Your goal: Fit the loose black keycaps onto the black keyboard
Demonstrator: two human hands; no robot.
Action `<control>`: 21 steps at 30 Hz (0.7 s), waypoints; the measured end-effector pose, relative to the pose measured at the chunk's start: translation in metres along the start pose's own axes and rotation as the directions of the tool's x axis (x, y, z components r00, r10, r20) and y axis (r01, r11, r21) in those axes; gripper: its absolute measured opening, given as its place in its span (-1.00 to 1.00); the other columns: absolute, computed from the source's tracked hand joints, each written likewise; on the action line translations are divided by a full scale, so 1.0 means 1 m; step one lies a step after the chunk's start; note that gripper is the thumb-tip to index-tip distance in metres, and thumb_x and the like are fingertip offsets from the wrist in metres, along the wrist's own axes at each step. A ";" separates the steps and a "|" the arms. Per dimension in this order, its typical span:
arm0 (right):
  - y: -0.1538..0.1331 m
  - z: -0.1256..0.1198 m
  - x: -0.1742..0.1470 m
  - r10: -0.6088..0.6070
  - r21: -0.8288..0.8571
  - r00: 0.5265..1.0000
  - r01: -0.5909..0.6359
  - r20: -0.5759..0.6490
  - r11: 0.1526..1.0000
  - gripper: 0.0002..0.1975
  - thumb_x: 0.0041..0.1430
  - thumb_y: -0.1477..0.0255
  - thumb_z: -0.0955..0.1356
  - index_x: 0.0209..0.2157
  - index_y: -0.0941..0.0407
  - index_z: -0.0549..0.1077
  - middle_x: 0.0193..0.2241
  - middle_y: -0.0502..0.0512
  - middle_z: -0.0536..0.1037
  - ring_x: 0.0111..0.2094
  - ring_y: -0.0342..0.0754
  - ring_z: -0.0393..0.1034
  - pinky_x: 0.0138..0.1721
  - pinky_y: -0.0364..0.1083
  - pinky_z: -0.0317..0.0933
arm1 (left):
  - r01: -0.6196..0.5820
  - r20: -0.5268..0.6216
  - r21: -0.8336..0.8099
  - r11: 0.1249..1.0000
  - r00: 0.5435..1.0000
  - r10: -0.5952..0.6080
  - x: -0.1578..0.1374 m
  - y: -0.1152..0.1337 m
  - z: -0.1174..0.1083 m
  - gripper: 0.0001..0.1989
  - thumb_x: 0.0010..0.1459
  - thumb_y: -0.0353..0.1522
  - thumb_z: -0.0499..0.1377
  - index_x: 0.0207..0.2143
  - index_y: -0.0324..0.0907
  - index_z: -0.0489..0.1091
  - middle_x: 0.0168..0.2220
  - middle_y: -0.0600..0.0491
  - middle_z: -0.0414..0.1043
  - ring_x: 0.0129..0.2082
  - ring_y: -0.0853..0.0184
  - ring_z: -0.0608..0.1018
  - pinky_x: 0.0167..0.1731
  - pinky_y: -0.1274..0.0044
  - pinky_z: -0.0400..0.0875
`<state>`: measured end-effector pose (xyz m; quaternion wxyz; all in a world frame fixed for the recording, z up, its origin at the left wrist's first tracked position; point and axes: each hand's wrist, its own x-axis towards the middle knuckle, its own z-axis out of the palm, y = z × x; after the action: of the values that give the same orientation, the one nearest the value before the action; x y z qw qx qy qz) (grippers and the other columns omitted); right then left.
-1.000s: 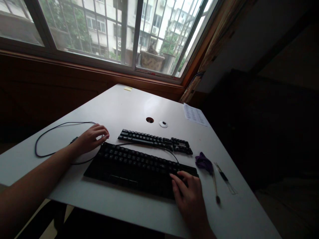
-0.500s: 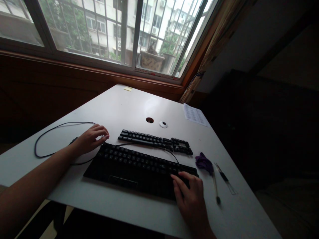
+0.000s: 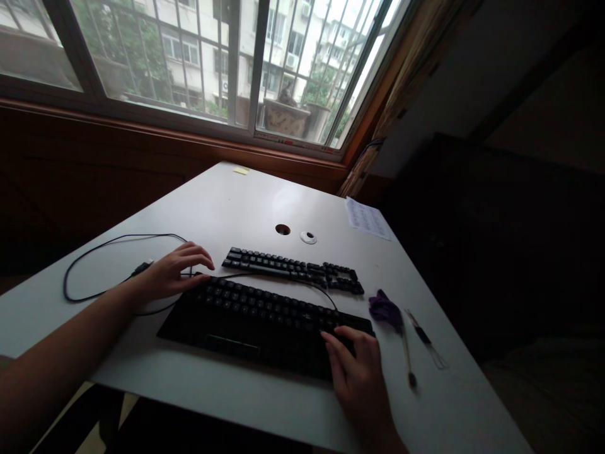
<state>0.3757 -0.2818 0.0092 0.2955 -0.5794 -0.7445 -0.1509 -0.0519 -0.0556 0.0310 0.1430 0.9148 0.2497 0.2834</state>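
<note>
A black keyboard (image 3: 265, 325) with a wide front rest lies at a slant on the white desk. At its back left corner is my left hand (image 3: 182, 268), fingers apart, thumb at the edge by the keys and nothing gripped. Over the keyboard's right end rests my right hand (image 3: 357, 366), its fingers stretched out and holding nothing; whether they press anything is hard to see. Behind the keyboard, loose black keycaps (image 3: 283, 266) are laid out in rows like a keyboard. A black cable (image 3: 118, 238) loops left of my left hand, its plug partly behind my wrist.
To the right lie a purple cloth (image 3: 385, 309), a small brush (image 3: 409, 362) and a wire keycap puller (image 3: 428, 340). Farther back are a desk hole (image 3: 282, 230), its white cover (image 3: 308, 237), printed paper (image 3: 367, 219) and a yellow note (image 3: 241, 170). A barred window stands beyond.
My left hand has moved slightly right and its fingers have spread, with the thumb now at the keyboard's corner. My right hand has stayed almost in place.
</note>
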 end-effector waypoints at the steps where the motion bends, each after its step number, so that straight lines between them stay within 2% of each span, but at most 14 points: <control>1: 0.000 0.000 0.000 0.002 0.002 1.000 -0.002 0.002 1.000 -0.71 0.39 0.48 0.35 0.08 0.00 0.52 -0.05 0.20 0.46 -0.01 0.11 0.34 -0.02 0.16 0.38 | -0.001 0.014 -0.013 1.000 1.000 0.001 0.000 0.002 -0.001 -0.83 0.35 -0.27 0.24 -0.05 -0.07 0.52 -0.08 -0.02 0.53 -0.04 0.20 0.50 0.00 0.40 0.41; 8: -0.001 0.000 0.001 0.008 0.015 1.000 -0.008 -0.009 1.000 -0.71 0.38 0.47 0.35 0.07 -0.01 0.54 -0.07 0.18 0.48 -0.03 0.10 0.37 -0.02 0.15 0.38 | 0.018 0.119 -0.083 0.996 0.993 -0.008 0.001 0.011 -0.005 -0.63 0.30 -0.19 0.30 0.13 -0.01 0.49 0.02 -0.04 0.52 0.05 0.14 0.47 0.06 0.35 0.43; 16: 0.000 0.000 0.002 0.006 0.027 1.000 -0.005 -0.016 1.000 -0.73 0.37 0.47 0.35 0.05 0.00 0.55 -0.08 0.17 0.49 -0.04 0.09 0.38 -0.03 0.14 0.38 | 0.021 0.180 -0.099 0.995 0.984 -0.003 0.002 0.012 -0.003 -0.65 0.30 -0.18 0.30 0.10 -0.01 0.50 0.02 -0.05 0.54 0.04 0.14 0.49 0.09 0.33 0.43; 21: 0.000 -0.001 0.002 0.011 0.031 1.000 -0.011 -0.012 0.999 -0.72 0.37 0.48 0.35 0.06 0.00 0.55 -0.08 0.18 0.49 -0.04 0.09 0.38 -0.04 0.14 0.38 | 0.026 0.179 -0.097 0.995 0.984 -0.008 0.002 0.012 -0.003 -0.65 0.30 -0.20 0.30 0.11 -0.01 0.51 0.02 -0.05 0.54 0.04 0.14 0.50 0.07 0.34 0.44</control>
<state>0.3752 -0.2811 0.0108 0.3096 -0.5780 -0.7417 -0.1413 -0.0479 -0.0647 0.0393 0.2123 0.9262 0.2293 0.2108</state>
